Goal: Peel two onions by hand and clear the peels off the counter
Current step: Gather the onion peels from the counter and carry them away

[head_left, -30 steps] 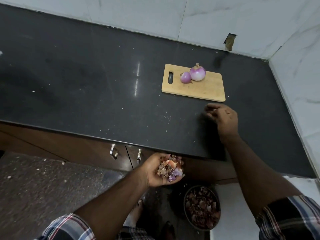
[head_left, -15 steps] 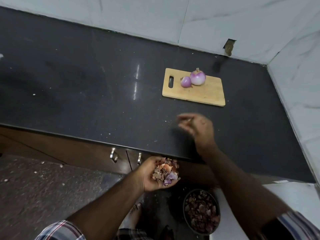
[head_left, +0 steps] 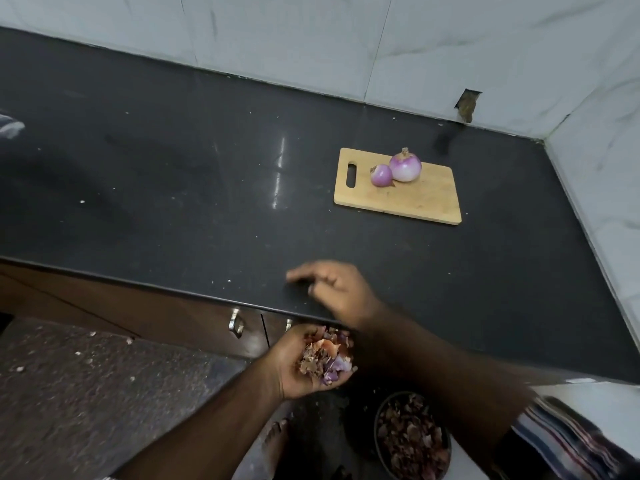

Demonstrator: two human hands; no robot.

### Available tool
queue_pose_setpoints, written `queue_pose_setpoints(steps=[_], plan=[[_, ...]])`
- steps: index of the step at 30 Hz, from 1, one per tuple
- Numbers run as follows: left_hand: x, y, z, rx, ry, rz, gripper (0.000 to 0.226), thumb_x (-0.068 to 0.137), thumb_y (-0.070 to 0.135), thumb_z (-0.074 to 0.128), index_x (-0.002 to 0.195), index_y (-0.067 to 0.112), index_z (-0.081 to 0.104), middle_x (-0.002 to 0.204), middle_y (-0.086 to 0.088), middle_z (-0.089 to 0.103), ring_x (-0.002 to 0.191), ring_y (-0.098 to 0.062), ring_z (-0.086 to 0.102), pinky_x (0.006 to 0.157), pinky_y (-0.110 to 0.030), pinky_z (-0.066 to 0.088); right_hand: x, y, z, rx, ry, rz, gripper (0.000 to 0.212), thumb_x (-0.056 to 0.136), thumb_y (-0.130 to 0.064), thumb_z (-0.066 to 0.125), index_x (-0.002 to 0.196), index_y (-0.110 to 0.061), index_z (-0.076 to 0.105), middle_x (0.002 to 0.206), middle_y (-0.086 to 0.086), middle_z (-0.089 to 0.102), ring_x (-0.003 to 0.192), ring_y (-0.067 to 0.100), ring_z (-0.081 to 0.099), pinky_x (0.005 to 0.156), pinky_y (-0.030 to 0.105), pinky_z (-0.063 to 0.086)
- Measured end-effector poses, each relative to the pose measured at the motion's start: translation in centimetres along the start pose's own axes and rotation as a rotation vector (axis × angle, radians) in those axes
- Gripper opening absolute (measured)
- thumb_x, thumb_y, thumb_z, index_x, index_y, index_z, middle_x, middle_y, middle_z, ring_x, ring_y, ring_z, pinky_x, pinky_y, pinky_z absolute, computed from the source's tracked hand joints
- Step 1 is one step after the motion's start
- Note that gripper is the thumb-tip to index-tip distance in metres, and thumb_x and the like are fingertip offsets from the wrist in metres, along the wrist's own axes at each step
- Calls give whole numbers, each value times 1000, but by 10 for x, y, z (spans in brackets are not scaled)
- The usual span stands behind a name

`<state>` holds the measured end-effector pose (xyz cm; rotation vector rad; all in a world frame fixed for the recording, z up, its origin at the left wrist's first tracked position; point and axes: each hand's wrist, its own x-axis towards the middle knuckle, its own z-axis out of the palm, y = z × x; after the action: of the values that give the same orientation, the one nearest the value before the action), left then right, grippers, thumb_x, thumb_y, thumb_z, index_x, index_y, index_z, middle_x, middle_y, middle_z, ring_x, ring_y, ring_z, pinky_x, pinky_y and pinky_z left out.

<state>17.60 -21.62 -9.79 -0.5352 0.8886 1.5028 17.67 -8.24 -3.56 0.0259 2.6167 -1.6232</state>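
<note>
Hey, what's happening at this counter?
Someone is tidying up after peeling onions. Two peeled onions sit on the wooden cutting board. The left hand, held just below the counter edge, cups a pile of onion peels. The right hand is low over the black counter near its front edge, fingers loosely spread. A bin of peels stands on the floor below.

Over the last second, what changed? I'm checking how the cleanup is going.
The right hand swept leftward along the counter, from near the cutting board toward the counter's front edge, just above the left hand. Nothing was picked up or let go. The left hand kept its grip on the peels; both onions stayed on the board, the bin on the floor.
</note>
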Motion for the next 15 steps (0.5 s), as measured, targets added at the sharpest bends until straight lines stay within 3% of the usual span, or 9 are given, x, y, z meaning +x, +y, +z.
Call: queue_pose_setpoints(steps=[3,6,10,15], plan=[[-3,5,-5,-19,16,1,31,83,23,53,82,2,75,92,-16,72,86,-29,65,85,-46,51,-24,-2,17,224,1,-23,38,85,-7,48,106,-24,75,113,1,75,109,20,69,99,48,53],[-6,6,-8,-17,26,-12,33,85,22,50,83,2,76,92,-16,72,83,-30,63,86,-44,48,-2,7,-14,232,206,-8,32,87,-16,49,104,-26,75,111,1,75,108,19,68,99,49,52],[-9,7,-13,-42,24,-4,33,87,23,51,87,0,75,95,-18,71,87,-32,62,90,-45,46,27,21,-42,-28,345,47,35,85,-17,52,112,-21,74,116,-5,72,111,6,64,103,45,49],[-13,9,-13,-29,39,14,34,89,27,51,95,3,74,99,-16,73,85,-31,69,93,-47,49,22,-5,14,-187,44,-102,40,82,-15,54,118,-17,72,122,-1,71,116,9,63,106,34,47]])
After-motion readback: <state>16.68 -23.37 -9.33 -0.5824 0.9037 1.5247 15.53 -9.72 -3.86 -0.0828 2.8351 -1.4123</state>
